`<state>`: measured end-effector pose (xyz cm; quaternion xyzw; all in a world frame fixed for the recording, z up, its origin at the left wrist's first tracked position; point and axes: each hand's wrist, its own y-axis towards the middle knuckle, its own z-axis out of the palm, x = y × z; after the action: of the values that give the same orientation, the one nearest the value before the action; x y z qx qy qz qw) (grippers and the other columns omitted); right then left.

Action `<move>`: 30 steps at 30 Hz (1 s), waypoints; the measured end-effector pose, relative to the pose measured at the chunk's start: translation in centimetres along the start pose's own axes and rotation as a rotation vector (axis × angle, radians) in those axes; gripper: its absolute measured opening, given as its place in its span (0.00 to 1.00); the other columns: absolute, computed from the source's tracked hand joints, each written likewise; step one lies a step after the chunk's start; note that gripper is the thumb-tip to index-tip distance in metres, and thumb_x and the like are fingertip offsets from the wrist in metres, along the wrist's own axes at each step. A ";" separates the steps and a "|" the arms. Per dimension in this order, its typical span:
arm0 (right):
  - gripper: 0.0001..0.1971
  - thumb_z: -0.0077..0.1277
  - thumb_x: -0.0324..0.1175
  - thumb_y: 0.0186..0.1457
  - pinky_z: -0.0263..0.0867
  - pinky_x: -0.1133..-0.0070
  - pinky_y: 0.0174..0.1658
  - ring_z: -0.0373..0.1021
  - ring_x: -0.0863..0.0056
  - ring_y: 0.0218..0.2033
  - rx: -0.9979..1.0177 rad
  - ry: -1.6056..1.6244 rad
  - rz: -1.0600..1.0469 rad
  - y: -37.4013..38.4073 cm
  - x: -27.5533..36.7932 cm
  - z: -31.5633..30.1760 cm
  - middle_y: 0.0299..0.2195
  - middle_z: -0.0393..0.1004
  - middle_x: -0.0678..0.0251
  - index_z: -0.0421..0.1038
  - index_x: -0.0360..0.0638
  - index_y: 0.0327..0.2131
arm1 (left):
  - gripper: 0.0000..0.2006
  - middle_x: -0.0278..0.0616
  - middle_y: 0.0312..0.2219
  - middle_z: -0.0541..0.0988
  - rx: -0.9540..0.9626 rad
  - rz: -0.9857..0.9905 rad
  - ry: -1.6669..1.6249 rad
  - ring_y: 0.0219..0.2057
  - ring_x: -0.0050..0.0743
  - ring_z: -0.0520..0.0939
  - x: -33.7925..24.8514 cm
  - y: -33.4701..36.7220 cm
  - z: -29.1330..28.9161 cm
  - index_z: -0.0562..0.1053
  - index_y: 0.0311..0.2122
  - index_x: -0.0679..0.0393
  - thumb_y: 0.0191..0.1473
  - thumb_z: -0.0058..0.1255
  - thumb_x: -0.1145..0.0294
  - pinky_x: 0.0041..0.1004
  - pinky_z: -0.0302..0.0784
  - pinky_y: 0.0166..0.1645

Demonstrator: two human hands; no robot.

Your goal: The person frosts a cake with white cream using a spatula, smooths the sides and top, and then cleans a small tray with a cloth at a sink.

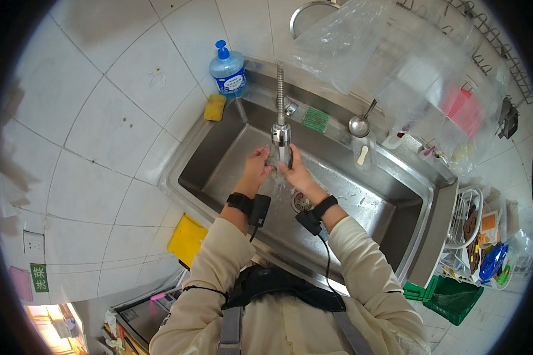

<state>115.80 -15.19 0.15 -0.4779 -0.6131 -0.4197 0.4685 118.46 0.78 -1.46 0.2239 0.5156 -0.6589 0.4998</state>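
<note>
Both my hands are over the metal sink (361, 204), under the spray head (281, 134) of a flexible faucet, from which water (281, 155) runs down between them. My left hand (256, 167) pinches a small see-through greyish thing (272, 158) whose kind I cannot make out. From the other side, my right hand (298, 173) closes its fingers against the same spot. Water and fingers hide much of what is between them. Below the hands lies the round drain strainer (301, 202).
Along the back rim are a blue pump bottle (228, 74), a yellow sponge (215, 107), a green scouring pad (315, 119) and a metal ladle (359, 125). Clear plastic bags (343, 47) hang behind. A white rack (465, 219) stands right, above a green dustpan (453, 299).
</note>
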 end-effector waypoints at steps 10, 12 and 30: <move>0.25 0.54 0.34 0.51 0.58 0.75 0.50 0.62 0.66 0.48 0.059 0.111 0.052 0.0 -0.4 -1.1 0.46 0.66 0.57 0.59 0.44 0.51 | 0.24 0.36 0.31 0.72 0.152 0.054 -0.167 0.31 0.21 0.74 -0.4 -3.4 3.0 0.61 0.52 0.62 0.49 0.53 0.78 0.17 0.69 0.32; 0.20 0.54 0.35 0.50 0.59 0.73 0.48 0.62 0.62 0.48 0.015 -0.016 0.051 0.4 -0.6 -1.3 0.43 0.69 0.57 0.64 0.48 0.47 | 0.23 0.36 0.31 0.73 0.060 0.014 -0.073 0.29 0.20 0.73 -0.3 -3.4 2.8 0.63 0.51 0.63 0.50 0.54 0.77 0.18 0.69 0.30; 0.19 0.43 0.41 0.57 0.63 0.79 0.34 0.64 0.76 0.36 0.078 0.261 0.167 -0.1 -0.6 -0.2 0.37 0.65 0.61 0.59 0.39 0.47 | 0.12 0.41 0.35 0.72 0.055 0.038 -0.222 0.37 0.33 0.76 0.0 -4.2 2.4 0.66 0.40 0.66 0.56 0.47 0.68 0.35 0.76 0.43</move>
<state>115.76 -15.53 -0.41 -0.4501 -0.5211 -0.4138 0.5955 115.23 -1.50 1.31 0.1729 0.4344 -0.6842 0.5598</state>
